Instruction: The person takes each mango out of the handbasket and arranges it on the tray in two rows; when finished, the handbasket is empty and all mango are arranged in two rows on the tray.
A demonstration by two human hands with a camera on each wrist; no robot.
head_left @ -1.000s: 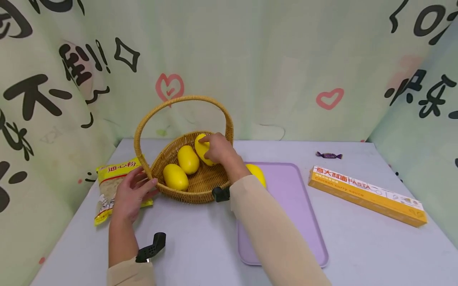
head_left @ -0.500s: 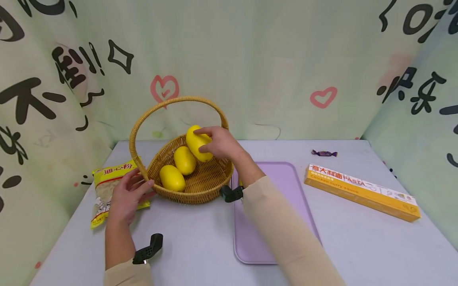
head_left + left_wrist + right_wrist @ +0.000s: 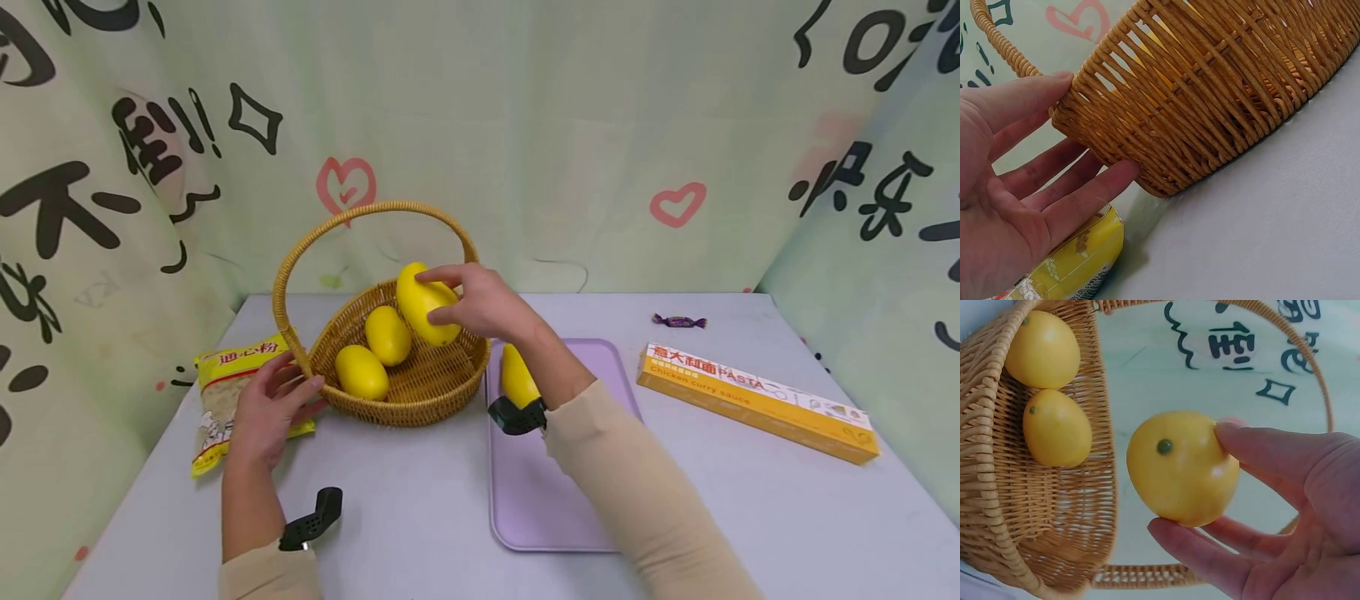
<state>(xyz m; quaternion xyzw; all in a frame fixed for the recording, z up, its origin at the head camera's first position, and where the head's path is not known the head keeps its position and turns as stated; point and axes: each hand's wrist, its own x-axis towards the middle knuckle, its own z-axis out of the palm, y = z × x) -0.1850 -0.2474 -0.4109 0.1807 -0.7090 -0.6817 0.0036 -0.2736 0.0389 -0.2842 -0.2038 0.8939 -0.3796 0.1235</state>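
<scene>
My right hand (image 3: 491,304) pinches a yellow mango (image 3: 426,304) between thumb and fingers, raised over the right side of the wicker basket (image 3: 431,408). In the right wrist view, the held mango (image 3: 1179,469) shows a green stem nub and hangs apart from the basket floor. Two more mangoes, one nearer the front (image 3: 362,372) and one behind it (image 3: 388,336), lie inside the basket. My left hand (image 3: 270,408) holds the basket's left end near the handle's foot. The left wrist view has its thumb on the rim and fingers against the woven side (image 3: 1166,119).
Another yellow mango (image 3: 517,377) lies on a lilac tray (image 3: 551,500), partly behind my right forearm. A yellow pasta bag (image 3: 225,400) sits behind my left hand. To the right are a pasta box (image 3: 757,404) and a wrapped candy (image 3: 679,322). A curtain (image 3: 570,150) closes off the back.
My right hand has lifted the mango up from the basket's interior and drawn it slightly right. The left hand stays at the basket's left end.
</scene>
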